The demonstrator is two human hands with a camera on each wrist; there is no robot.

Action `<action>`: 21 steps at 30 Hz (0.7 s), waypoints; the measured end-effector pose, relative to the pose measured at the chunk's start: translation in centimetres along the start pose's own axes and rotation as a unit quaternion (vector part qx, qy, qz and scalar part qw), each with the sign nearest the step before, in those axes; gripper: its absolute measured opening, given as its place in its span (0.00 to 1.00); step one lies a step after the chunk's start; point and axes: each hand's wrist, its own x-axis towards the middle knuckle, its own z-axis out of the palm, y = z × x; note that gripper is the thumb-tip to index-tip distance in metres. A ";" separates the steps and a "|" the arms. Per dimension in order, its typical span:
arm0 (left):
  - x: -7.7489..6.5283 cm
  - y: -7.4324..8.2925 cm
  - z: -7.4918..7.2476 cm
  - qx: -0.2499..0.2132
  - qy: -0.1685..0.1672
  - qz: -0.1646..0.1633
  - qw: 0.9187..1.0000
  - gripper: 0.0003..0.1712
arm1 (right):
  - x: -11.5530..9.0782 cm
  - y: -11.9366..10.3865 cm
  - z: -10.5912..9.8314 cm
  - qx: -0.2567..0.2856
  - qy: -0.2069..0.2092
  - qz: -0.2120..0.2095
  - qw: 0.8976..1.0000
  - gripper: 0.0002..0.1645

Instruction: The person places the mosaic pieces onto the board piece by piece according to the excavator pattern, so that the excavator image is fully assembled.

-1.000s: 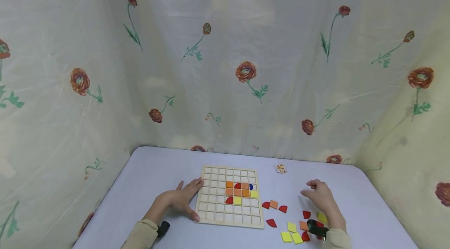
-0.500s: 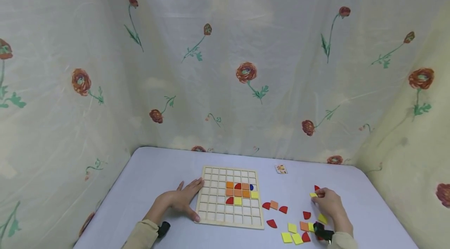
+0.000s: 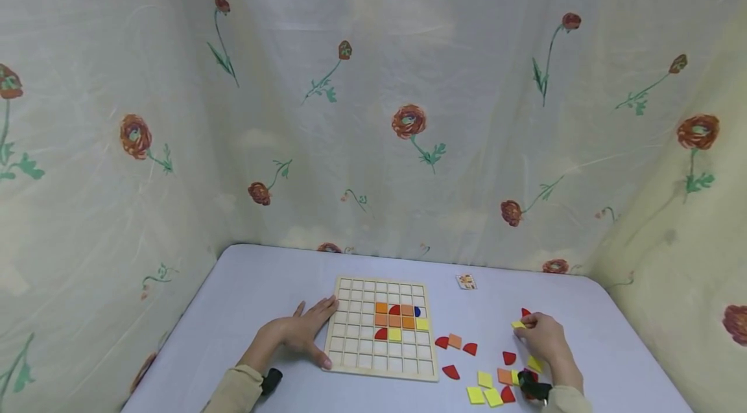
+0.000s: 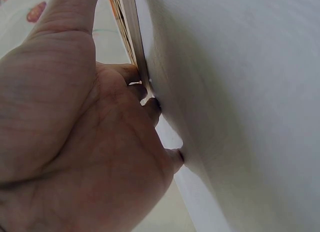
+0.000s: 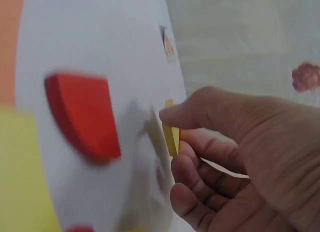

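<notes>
A yellow square tile [image 3: 518, 325] is pinched between the thumb and fingers of my right hand [image 3: 546, 337], on the right of the table; the right wrist view shows the tile [image 5: 171, 130] edge-on. Just beyond those fingers lies a red quarter-round piece [image 3: 526, 312]. With fingers spread, my left hand [image 3: 301, 333] rests along the left edge of a wooden grid board [image 3: 350, 366]. Several of its cells hold pieces: orange squares [image 3: 408, 322], red quarter-rounds [image 3: 381, 334], yellow squares [image 3: 394, 334] and one piece with blue [image 3: 417, 312]. In the left wrist view, fingertips [image 4: 151, 106] meet the board's side.
Between board and right forearm lie loose red, orange and yellow pieces, among them a red quarter-round [image 3: 450, 371] and a yellow square [image 3: 475, 395]. A small printed card [image 3: 466, 281] lies at the back. Floral curtains [image 3: 373, 205] enclose the white table [image 3: 262, 270].
One second ago the right hand hovered with thumb and fingers apart; it has moved slightly right and down and now pinches the yellow tile. The left hand and board have stayed put.
</notes>
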 end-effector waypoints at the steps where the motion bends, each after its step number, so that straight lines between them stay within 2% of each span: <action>1: 0.0 0.0 0.0 -0.001 0.000 0.000 1.000 0.74 | 0.0 -0.4 0.1 0.002 -0.003 -0.006 1.000 0.19; 4: 0.0 0.1 -0.1 -0.002 -0.001 -0.001 1.000 0.74 | -0.3 -2.2 0.9 0.014 -0.013 -0.037 0.999 0.18; 7: -0.1 0.2 -0.1 0.000 0.000 0.001 1.000 0.74 | -1.1 -5.3 2.1 0.028 -0.029 -0.077 0.996 0.17; 11: -0.2 0.1 -0.1 0.003 0.002 0.002 1.000 0.73 | -2.5 -9.9 4.2 0.049 -0.064 -0.135 0.988 0.15; 14: -0.2 0.1 -0.1 0.001 0.003 0.003 1.000 0.73 | -3.5 -12.4 5.8 0.054 -0.106 -0.170 0.978 0.15; 19: -0.2 0.2 -0.1 -0.003 0.003 0.005 1.000 0.73 | -4.1 -13.7 8.2 0.050 -0.176 -0.237 0.954 0.14; 21: -0.2 0.2 -0.1 -0.004 0.001 0.006 1.000 0.73 | -4.2 -13.9 9.0 0.045 -0.188 -0.242 0.951 0.13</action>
